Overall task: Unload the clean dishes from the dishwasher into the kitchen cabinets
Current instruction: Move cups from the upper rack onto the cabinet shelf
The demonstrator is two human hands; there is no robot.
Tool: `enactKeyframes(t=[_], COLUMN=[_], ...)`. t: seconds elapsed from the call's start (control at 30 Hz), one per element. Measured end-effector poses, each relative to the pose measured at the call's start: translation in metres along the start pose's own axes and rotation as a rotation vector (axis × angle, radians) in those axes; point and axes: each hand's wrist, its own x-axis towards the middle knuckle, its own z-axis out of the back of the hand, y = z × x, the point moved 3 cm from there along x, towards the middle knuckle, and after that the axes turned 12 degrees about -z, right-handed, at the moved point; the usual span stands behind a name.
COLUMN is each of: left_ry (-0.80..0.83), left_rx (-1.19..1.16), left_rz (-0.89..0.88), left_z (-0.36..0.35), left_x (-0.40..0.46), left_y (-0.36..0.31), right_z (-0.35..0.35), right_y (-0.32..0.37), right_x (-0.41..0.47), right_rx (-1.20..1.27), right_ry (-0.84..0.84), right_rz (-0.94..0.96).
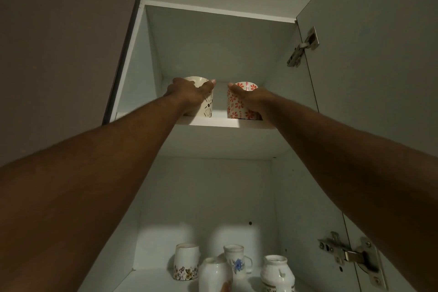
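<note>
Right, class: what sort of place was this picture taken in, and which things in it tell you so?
Most likely a home kitchen, at an open wall cabinet. Each hand, left hand and right hand, holds a patterned cup on the upper shelf; white mugs stand below, and a door hinge shows.

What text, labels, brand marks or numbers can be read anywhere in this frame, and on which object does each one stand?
None: no readable text in this view.
Cream cup in the left hand: black line-and-dot pattern, no letters.
Red flowered cup in the right hand: pattern only.
White mugs on the lower shelf, such as the blue-flower mug: floral motifs, no words.
Door hinges: any stamped marks are too small to read.
</note>
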Motion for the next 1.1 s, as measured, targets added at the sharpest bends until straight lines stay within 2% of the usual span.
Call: enactKeyframes(t=[0.33, 0.63, 0.87, 1.0, 1.1], left_ry=[0.068, 0.122, 0.218, 0.203, 0.167], left_rx=[0.021, 0.042, 0.233, 0.279, 0.286], left_rz=[-0.002, -0.011, -0.106, -0.075, -0.059], left_z=[-0.004, -0.001, 0.000, 0.000, 0.000], left_x=[0.008, 0.007, -0.002, -0.005, -0.008], left_y=[0.007, 0.008, 0.004, 0.006, 0.007], right_z=[-0.001, -0.003, -0.006, -0.005, -0.006], right_y=[0.001, -0.001, -0.007, -0.004, -0.004], right_x=[0.004, 0.010, 0.011, 0.006, 0.004], right_rx=[-0.093, -0.169, -0.305, -0.420, -0.456], right_ry=[0.045, -0.032, -0.125, -0.089, -0.075], right_rz=[-0.010, -0.014, 0.070, 0.137, 0.116])
